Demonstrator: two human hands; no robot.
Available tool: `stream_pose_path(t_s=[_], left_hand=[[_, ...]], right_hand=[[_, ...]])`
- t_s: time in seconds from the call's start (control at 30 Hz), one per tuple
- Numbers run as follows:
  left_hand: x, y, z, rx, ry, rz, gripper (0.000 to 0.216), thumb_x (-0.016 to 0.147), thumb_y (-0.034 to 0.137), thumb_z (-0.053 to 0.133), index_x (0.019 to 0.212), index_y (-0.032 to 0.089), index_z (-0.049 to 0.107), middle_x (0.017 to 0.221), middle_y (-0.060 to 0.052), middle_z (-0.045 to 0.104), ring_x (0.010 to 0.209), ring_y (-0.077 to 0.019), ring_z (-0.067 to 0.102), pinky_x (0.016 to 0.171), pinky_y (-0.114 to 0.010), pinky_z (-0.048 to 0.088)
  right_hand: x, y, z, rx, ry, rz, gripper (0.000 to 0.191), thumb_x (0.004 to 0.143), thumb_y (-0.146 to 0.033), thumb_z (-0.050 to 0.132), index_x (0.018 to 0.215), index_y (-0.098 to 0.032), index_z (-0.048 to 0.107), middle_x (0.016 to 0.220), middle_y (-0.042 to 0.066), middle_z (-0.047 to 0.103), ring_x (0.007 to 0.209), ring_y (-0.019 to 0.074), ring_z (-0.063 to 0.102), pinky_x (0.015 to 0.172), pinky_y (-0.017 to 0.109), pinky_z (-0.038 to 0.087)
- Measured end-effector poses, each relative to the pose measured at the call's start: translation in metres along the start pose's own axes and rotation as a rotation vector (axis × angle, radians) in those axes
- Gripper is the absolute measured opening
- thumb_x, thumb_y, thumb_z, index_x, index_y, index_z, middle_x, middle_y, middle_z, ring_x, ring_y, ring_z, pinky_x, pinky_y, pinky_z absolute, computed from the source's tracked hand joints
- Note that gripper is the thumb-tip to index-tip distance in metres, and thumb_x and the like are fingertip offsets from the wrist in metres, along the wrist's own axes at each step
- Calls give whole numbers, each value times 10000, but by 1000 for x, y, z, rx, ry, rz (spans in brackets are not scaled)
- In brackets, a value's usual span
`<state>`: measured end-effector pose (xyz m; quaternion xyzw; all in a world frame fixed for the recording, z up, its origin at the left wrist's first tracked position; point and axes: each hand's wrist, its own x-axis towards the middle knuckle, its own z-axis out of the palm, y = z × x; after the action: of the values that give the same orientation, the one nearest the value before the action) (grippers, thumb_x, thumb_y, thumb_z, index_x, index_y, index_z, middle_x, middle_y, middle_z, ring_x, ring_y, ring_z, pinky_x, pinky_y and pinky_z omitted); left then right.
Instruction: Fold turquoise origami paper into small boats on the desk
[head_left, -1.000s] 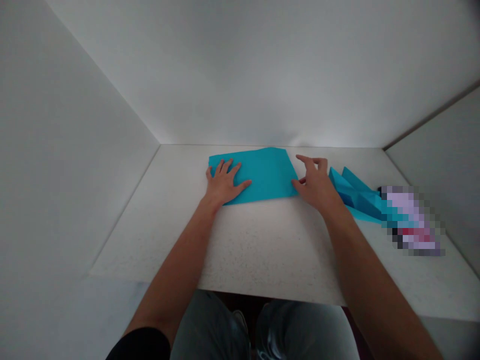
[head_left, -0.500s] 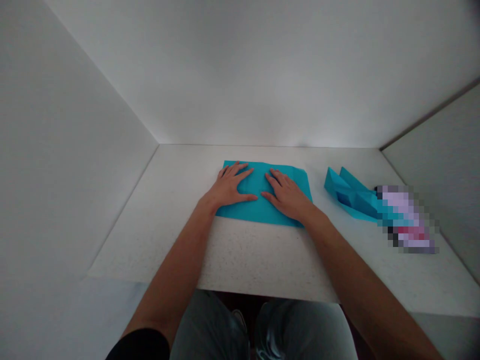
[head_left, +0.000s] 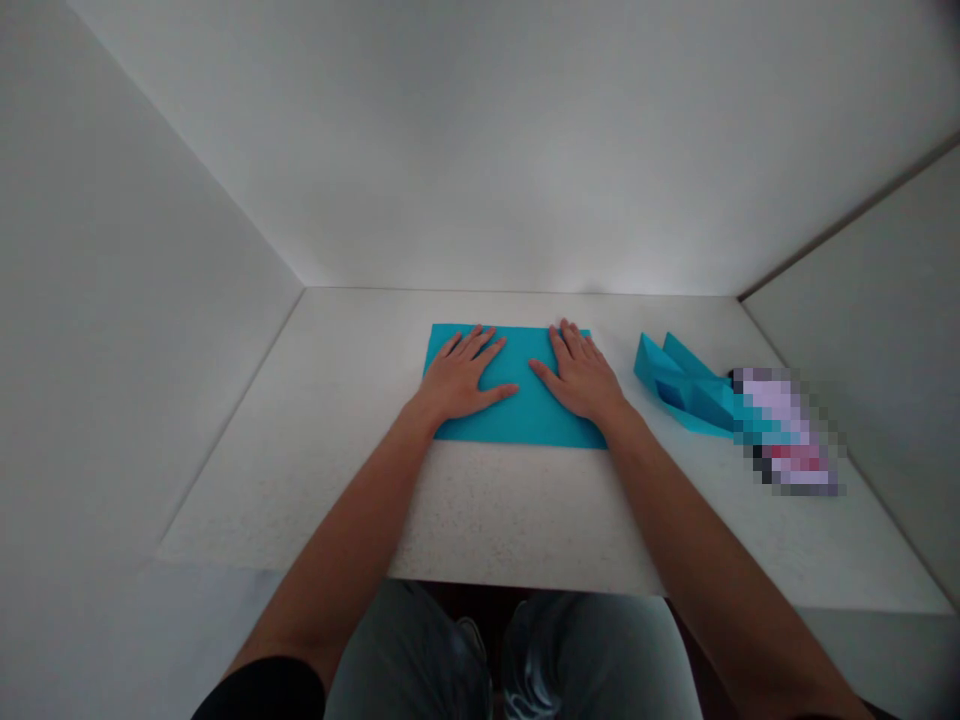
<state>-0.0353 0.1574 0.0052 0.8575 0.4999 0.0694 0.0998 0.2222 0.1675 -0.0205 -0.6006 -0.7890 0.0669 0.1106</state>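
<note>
A rectangular sheet of turquoise paper (head_left: 525, 425) lies flat on the white table (head_left: 517, 520). On its left part rests my left hand (head_left: 461, 378), palm down with the fingers spread and the thumb pointing inward. My right hand (head_left: 585, 375) lies flat over the right part, its thumb stretched toward the middle and its fingertips at the far edge. Both hands press on the paper without gripping it. The hands cover portions of its left and right sides.
To the right stands a folded turquoise paper boat (head_left: 682, 385). A pixelated, blurred pinkish item (head_left: 795, 430) adjoins it; its kind cannot be made out. White walls (head_left: 510, 150) bound the table at the back and sides. My legs (head_left: 600, 650) are below the front edge.
My right hand has slid outward and toward the far edge of the paper. The paper's right side, raised and wavy before, now lies flatter. My left hand stays spread on it.
</note>
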Motion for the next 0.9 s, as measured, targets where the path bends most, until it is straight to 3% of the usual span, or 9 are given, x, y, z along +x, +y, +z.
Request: stream_pose_path(t_s=[0.2, 0.3, 0.37, 0.43, 0.5, 0.57, 0.67, 0.77, 0.9], left_hand=[[-9, -15, -4, 52, 43, -203, 898, 1031, 775, 364, 1735, 222, 294, 1828, -76, 178, 1701, -292, 133, 1388, -478, 129], [-20, -32, -13, 109, 25, -313, 852, 1079, 684, 287, 1737, 143, 261, 1823, -124, 177, 1699, -285, 141, 1388, -471, 113], [-23, -31, -20, 160, 27, -400, 817, 1102, 594, 252, 1722, 61, 259, 1807, -179, 207, 1696, -308, 150, 1389, -497, 62], [-21, -12, -20, 197, 58, -451, 793, 1110, 517, 239, 1700, -12, 265, 1792, -223, 225, 1696, -340, 130, 1388, -518, 30], [-14, 20, -13, 189, 84, -344, 767, 1115, 473, 225, 1702, -19, 250, 1806, -207, 177, 1702, -324, 90, 1392, -499, 55], [-6, 52, 1, 146, 43, -146, 719, 1124, 469, 192, 1725, 82, 271, 1821, -119, 180, 1704, -274, 104, 1394, -481, 84], [-4, 75, 18, 101, 33, -112, 729, 1117, 554, 221, 1730, 168, 299, 1807, -79, 252, 1697, -261, 154, 1393, -495, 111], [-20, 57, 17, 96, 57, -170, 780, 1095, 640, 274, 1740, 201, 281, 1819, -58, 213, 1701, -260, 137, 1396, -479, 113], [-59, 15, 2, 121, 48, -294, 740, 1106, 580, 270, 1754, 223, 231, 1822, -59, 197, 1701, -261, 133, 1390, -489, 142]], right_hand=[[3, 0, 1, 2, 18, 3, 925, 1057, -763, 255, 1734, -133, 268, 1803, 165, 222, 1677, 349, 195, 1364, 575, 196], [4, -2, 1, 10, 19, -4, 931, 1058, -760, 243, 1730, -116, 274, 1802, 175, 216, 1678, 350, 191, 1364, 573, 189], [4, -4, 1, 8, 12, -4, 936, 1061, -752, 248, 1724, -91, 280, 1802, 190, 202, 1680, 352, 182, 1367, 568, 179], [5, -5, 2, 6, 0, 7, 930, 1067, -733, 260, 1719, -70, 281, 1802, 202, 191, 1680, 353, 176, 1367, 565, 176], [6, -5, 3, 9, 5, 14, 895, 1080, -695, 267, 1716, -66, 284, 1799, 204, 204, 1679, 352, 183, 1364, 573, 181], [7, -4, 4, 19, 30, 4, 841, 1095, -640, 262, 1713, -72, 295, 1793, 203, 228, 1675, 351, 198, 1358, 590, 190], [8, -3, 5, 31, 44, -18, 798, 1104, -582, 253, 1703, -58, 315, 1786, 219, 240, 1670, 357, 215, 1351, 598, 201], [9, -1, 6, 43, 39, -21, 799, 1099, -587, 259, 1701, -65, 323, 1786, 211, 245, 1670, 360, 215, 1350, 601, 196], [10, 1, 9, 73, 44, -29, 817, 1086, -617, 261, 1709, -93, 317, 1792, 190, 243, 1672, 364, 203, 1351, 612, 178]])
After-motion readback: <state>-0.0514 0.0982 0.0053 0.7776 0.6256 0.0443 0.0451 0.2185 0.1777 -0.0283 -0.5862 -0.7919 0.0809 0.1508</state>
